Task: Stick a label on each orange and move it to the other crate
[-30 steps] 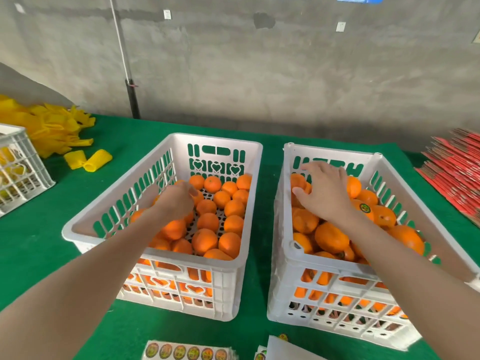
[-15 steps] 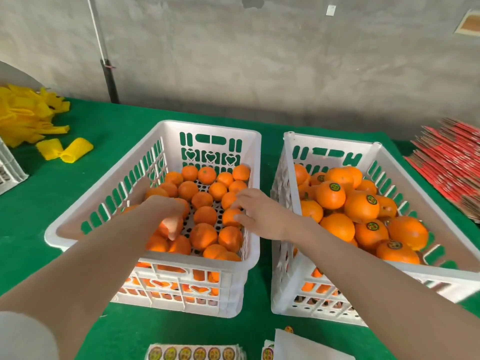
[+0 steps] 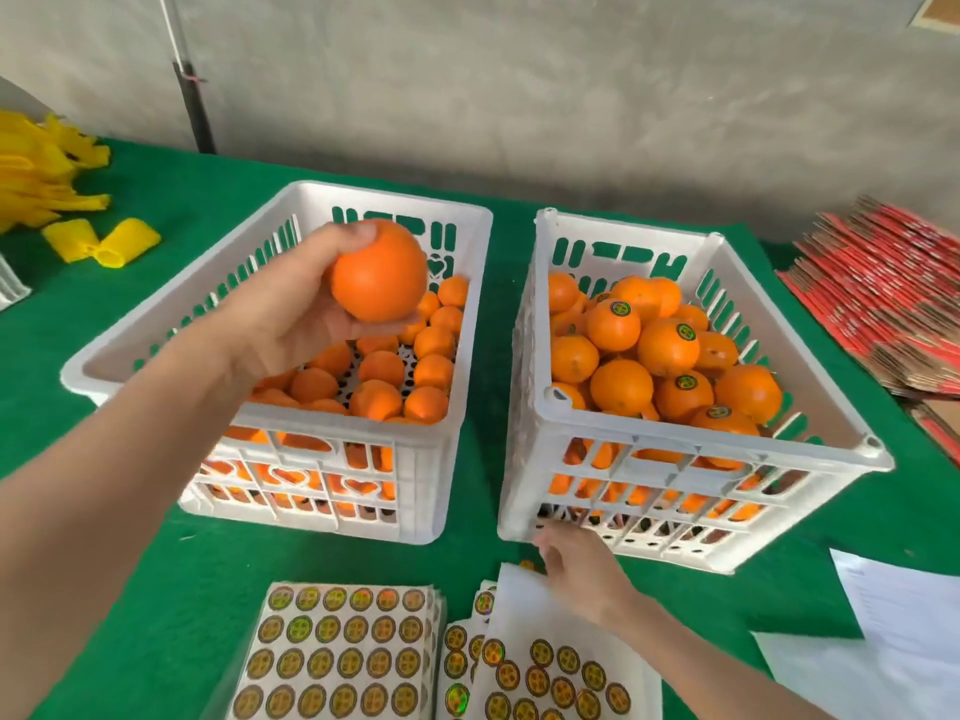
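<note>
My left hand (image 3: 280, 314) grips a bare orange (image 3: 379, 272) in the air above the left white crate (image 3: 415, 206), which holds several unlabelled oranges (image 3: 376, 400). The right white crate (image 3: 701, 445) is piled with oranges, some bearing round labels (image 3: 667, 346). My right hand (image 3: 582, 574) is low in front of the right crate, its fingers resting at the top edge of a partly used label sheet (image 3: 550, 662). The fingertips are hidden, so I cannot tell whether they pinch a label. A full stack of label sheets (image 3: 337, 652) lies to its left.
Both crates stand on a green cloth table (image 3: 104, 511). Yellow foam sleeves (image 3: 104, 241) lie at the far left, a stack of red flat cartons (image 3: 883, 283) at the right, white paper sheets (image 3: 904, 605) at the near right. A grey wall stands behind.
My left hand has lifted an orange out of the left crate. My right hand has pulled back from the crates down to the label sheet at the table's near edge.
</note>
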`<state>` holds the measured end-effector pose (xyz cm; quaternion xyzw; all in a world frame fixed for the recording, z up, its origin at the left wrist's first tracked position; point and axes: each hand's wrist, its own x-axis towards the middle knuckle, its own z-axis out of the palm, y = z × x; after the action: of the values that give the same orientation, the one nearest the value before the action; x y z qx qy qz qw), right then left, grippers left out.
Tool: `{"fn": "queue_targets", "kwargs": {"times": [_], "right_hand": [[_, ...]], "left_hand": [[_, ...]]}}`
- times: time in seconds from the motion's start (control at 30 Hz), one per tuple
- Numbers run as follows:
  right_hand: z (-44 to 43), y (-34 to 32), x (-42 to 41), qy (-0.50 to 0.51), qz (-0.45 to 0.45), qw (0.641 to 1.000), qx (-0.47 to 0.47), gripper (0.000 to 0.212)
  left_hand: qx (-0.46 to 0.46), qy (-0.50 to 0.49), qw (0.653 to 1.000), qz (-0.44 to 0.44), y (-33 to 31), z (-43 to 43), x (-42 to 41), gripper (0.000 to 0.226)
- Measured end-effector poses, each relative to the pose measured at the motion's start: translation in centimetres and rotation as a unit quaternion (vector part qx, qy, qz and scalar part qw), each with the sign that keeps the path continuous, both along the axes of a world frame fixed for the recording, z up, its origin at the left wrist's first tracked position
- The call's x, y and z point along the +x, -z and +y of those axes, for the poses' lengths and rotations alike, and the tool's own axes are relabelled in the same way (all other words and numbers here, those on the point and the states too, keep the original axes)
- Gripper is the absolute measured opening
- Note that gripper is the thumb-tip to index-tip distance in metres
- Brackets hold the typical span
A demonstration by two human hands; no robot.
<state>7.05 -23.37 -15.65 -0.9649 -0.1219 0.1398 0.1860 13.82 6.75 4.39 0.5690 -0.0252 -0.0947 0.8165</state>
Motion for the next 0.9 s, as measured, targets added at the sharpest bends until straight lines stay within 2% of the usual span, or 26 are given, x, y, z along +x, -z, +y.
{"fn": "queue_targets", "kwargs": {"times": [0.1,0.23,0.3,0.53,0.73,0.83,0.9], "right_hand": [[-0.6,1.8,0.9,0.051,-0.003,0.998,-0.023,0.021],[0.5,2.7,1.5,0.034,-0.009,0.998,-0.053,0.019],[0.9,3.0,1.2,0.023,-0.015,0.999,-0.046,0.021],[1.2,3.4,0.0,0.001,-0.036,0.996,-0.077,0.019],[0.8,3.1,-0.7,0.039,-0.065,0.997,-0.003,0.01],[0.1,1.5,-2.0,0.046,-0.122,0.986,0.105,0.016],[0.0,-0.4,-3.1,0.049,-0.164,0.966,0.194,0.014]], "left_hand": [[0.012,0.048,0.999,-0.018,-1.2,-3.1,-3.9,0.083],[0.0,0.073,0.997,-0.012,-1.1,-7.0,-7.6,0.049],[-0.008,0.074,0.997,0.015,-0.4,-8.2,-8.3,0.042],[-0.027,0.033,0.994,0.098,1.6,-10.0,-9.6,0.058],[-0.093,0.04,0.982,0.159,3.5,-11.0,-10.9,0.063],[-0.108,0.064,0.975,0.181,5.0,-11.3,-11.7,0.075],[-0.102,0.079,0.975,0.179,5.9,-11.4,-12.1,0.079]]}}
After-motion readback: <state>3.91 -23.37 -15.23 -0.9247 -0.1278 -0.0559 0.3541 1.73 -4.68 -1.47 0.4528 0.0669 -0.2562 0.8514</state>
